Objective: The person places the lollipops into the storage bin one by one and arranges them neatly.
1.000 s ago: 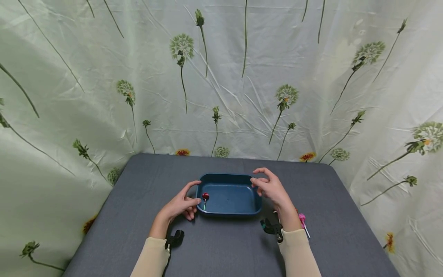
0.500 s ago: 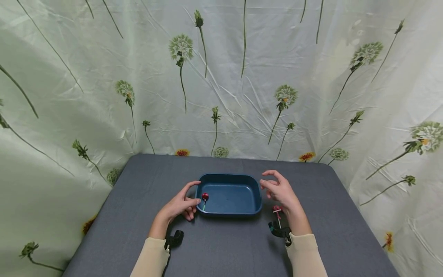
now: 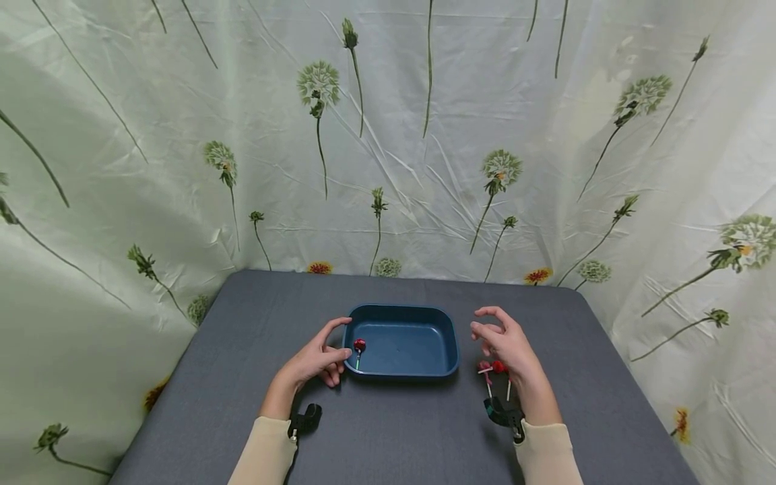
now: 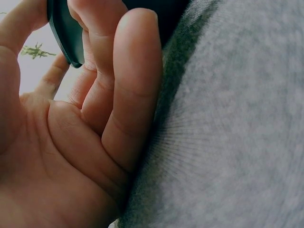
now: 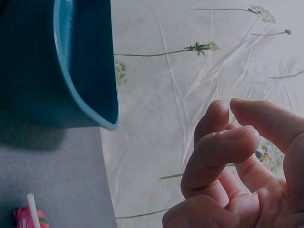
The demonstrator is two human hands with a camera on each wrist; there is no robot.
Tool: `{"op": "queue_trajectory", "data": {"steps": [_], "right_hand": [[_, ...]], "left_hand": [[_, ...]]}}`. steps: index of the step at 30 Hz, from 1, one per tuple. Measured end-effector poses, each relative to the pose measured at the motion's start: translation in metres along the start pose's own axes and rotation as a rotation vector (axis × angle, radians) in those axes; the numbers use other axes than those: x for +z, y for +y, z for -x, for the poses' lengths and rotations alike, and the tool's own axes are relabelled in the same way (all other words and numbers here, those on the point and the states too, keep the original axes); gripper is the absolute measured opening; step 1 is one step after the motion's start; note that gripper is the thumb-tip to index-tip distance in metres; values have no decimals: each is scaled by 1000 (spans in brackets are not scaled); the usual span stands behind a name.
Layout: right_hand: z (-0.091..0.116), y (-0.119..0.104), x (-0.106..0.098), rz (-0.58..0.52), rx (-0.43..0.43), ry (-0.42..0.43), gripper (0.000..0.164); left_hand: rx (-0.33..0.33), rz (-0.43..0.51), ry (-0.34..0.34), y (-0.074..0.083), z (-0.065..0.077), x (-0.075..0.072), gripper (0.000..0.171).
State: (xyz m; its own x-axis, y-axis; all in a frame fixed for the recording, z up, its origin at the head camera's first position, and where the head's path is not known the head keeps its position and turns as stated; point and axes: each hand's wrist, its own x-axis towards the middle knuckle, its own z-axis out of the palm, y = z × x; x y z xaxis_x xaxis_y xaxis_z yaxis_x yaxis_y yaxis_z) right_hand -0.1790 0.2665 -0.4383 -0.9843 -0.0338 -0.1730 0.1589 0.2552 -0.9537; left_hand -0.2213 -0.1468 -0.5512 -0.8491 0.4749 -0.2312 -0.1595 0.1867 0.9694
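A blue tray (image 3: 400,372) stands on the grey table with a red-wrapped lollipop (image 3: 360,345) lying inside its left end. My left hand (image 3: 316,357) holds the tray's left end, thumb and index finger at the rim. In the left wrist view, that hand's remaining fingers (image 4: 135,61) are bent beside the tray's dark wall (image 4: 71,42). To the right of the tray hovers my right hand (image 3: 502,340), loosely curled and holding nothing. Below its palm lie a pink lollipop (image 3: 484,366) and a red lollipop (image 3: 499,366), with the right wrist covering the area beside them.
A grey cloth covers the table (image 3: 400,431). Behind it hangs a pale curtain (image 3: 412,162) printed with dandelions. Black wrist cameras sit on both wrists, the left one (image 3: 308,419) close above the cloth.
My right hand has moved right, away from the tray's right rim, and slightly toward me. This uncovers the pink and red lollipops. The left hand and tray stay put.
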Motion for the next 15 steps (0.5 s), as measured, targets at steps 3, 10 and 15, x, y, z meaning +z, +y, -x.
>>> {"op": "queue_trajectory", "data": {"steps": [3, 10, 15], "right_hand": [[3, 2, -3, -4, 17, 15, 33], [7, 8, -12, 20, 39, 41, 33], [12, 12, -19, 7, 51, 48, 36]], "left_hand": [[2, -1, -3, 0, 0, 0, 79], [-5, 5, -1, 1, 1, 0, 79], [4, 4, 1, 2, 1, 0, 78]]}}
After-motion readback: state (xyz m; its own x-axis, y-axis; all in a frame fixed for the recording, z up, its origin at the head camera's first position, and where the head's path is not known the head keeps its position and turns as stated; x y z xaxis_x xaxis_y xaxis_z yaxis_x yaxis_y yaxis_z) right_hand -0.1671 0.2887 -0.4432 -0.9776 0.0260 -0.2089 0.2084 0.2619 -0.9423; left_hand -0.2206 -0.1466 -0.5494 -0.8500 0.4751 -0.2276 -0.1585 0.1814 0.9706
